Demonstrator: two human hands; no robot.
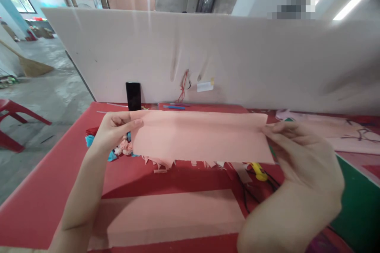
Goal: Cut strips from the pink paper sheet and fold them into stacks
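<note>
A long strip of peach-pink paper (198,136) is stretched level above the red table. My left hand (117,126) pinches its left end between thumb and fingers. At the opposite end, my right hand (292,142) grips the strip's edge between thumb and forefinger. Below lies another peach sheet (172,215), flat on the table and partly behind my left forearm. Scraps of the same colour (160,165) show under the strip's lower edge. Beside my left hand sit small crumpled pieces (124,147) in peach, blue and red.
A white panel (237,55) stands along the back, with a black phone (133,95) leaning on it. A blue pen (174,107) lies near its foot. A yellow-handled tool (259,172) and black cables are at right, beside a green board (356,205). A red stool (18,112) stands left.
</note>
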